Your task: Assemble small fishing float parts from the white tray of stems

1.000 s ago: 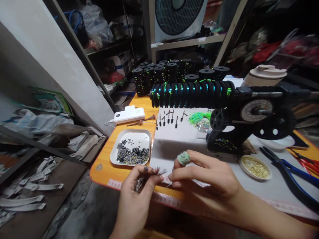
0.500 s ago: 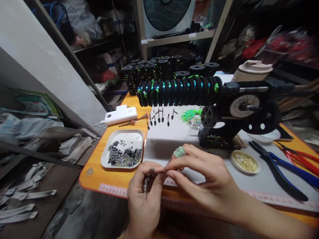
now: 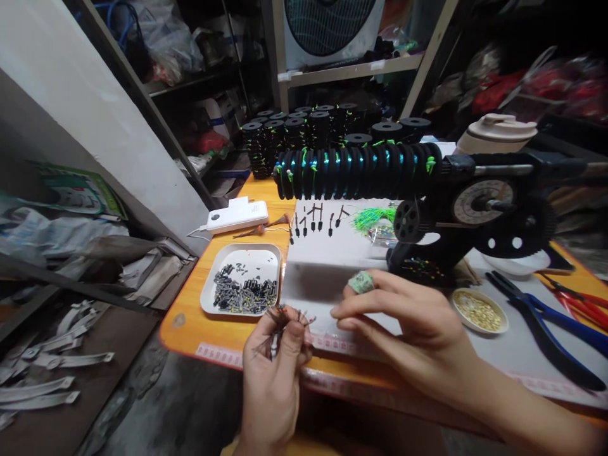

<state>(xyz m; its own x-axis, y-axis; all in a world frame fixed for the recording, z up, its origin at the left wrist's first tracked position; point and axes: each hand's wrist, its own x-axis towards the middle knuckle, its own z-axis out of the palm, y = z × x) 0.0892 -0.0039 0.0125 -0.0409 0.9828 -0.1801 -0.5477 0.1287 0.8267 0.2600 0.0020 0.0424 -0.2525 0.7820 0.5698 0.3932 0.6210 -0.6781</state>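
My left hand (image 3: 274, 367) is closed on a small bundle of thin dark pieces (image 3: 284, 316) at the near edge of the orange table (image 3: 190, 320). My right hand (image 3: 403, 329) hovers just right of it, fingers pinched together, a green wrap (image 3: 361, 282) on one finger; whether it holds anything is too small to see. A white tray (image 3: 242, 278) of small black parts lies just beyond my left hand. A black winding machine (image 3: 465, 215) with a row of black spools (image 3: 356, 171) stands behind my right hand.
A small dish of gold bits (image 3: 479, 310) and blue-handled pliers (image 3: 546, 329) lie at the right. A white power bank (image 3: 235, 216) and stacked black spools (image 3: 294, 136) sit at the back. Shelves with clutter stand on the left.
My hands have drawn slightly apart; the right hand moved right away from the bundle, which now fans out in my left fingers. The view shifted a little.
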